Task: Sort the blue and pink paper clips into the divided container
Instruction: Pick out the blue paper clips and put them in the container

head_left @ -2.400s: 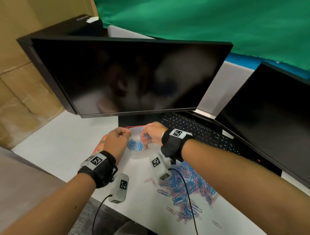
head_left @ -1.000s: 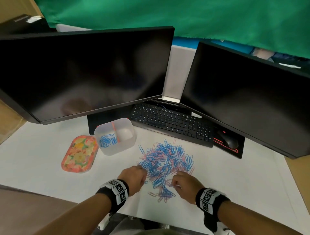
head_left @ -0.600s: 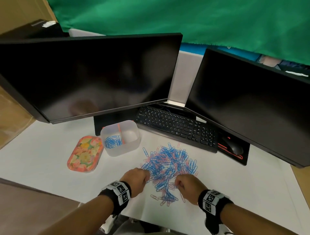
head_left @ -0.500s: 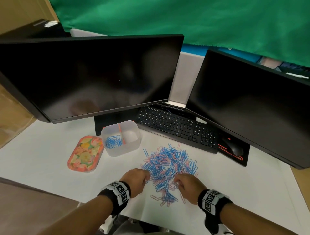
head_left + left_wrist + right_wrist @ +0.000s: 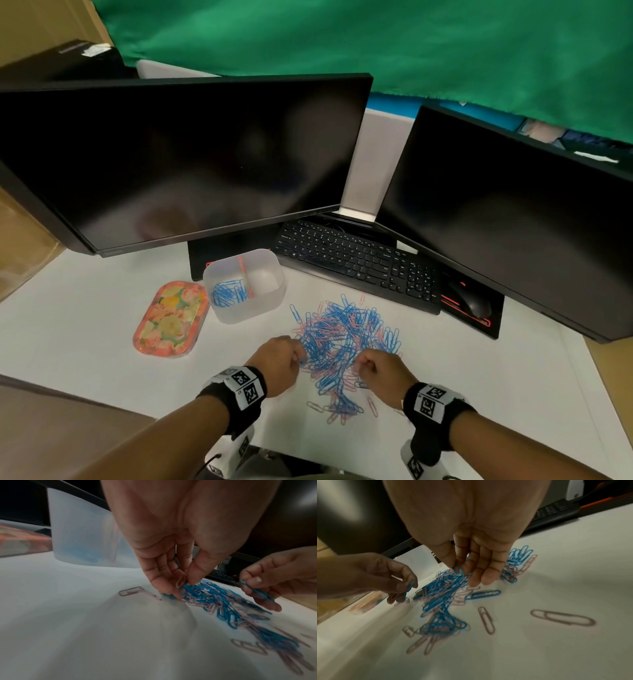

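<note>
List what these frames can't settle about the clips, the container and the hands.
- Right compartment of the divided container, head view: pink clips there or not, too small and washed out to tell.
- Container, left wrist view: top cut off by the edge, contents blurred through the wall.
- Left hand: how many blue clips it pinches; fingers and blur hide this.
- Right hand: same.
- Clip pile: count, tangled.

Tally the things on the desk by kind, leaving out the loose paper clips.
monitors: 2
keyboard: 1
mouse: 1
divided container: 1
floral tray: 1
Total: 6
</note>
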Demonstrator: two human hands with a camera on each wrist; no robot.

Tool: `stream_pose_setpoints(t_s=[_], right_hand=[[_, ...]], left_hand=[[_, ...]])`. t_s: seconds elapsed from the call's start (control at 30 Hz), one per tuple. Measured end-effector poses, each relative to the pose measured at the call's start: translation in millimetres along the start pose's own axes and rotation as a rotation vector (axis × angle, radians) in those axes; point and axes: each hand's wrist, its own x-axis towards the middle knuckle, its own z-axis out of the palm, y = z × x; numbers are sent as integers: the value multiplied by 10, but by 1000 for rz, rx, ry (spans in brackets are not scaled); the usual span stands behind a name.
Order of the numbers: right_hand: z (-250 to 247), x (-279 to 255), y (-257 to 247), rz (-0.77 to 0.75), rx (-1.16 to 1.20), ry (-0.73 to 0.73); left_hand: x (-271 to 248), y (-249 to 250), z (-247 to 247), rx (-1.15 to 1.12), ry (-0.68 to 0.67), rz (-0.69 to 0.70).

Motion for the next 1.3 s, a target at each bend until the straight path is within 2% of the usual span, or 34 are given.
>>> stream_pose_setpoints(t_s=[0.17, 0.37, 0.47, 0.6, 0.7, 0.77, 0.87, 0.97, 1.07, 1.13, 1.3], right_hand=[[-42, 49, -34, 129, 243, -41], [-80, 108, -74, 221, 484, -70], [-83, 131, -26, 270, 544, -78], [-91, 104, -38, 333, 704, -65], [-86, 73, -56, 415, 770, -49], [-55, 51, -55, 368, 614, -66], [45, -14, -48, 86, 68, -126], [203, -95, -42, -48, -202, -154], [312, -91, -19, -65, -224, -101], [343, -54, -7, -60, -188, -117], [298, -32, 44, -52, -113, -103]], left_hand=[[29, 32, -63, -306, -55, -97], [71, -2, -81, -396, -34, -118], [78, -3, -99, -536, -17, -134], [111, 11, -116, -799, -11, -242], [136, 68, -126, -848, -30, -323], [138, 108, -109, -794, -57, -323], [128, 157, -15, -374, -104, -158], [101, 234, 138, -42, -131, -30], [90, 300, 274, 204, -155, 55], [82, 331, 325, 269, -135, 62], [88, 304, 325, 176, -117, 37]])
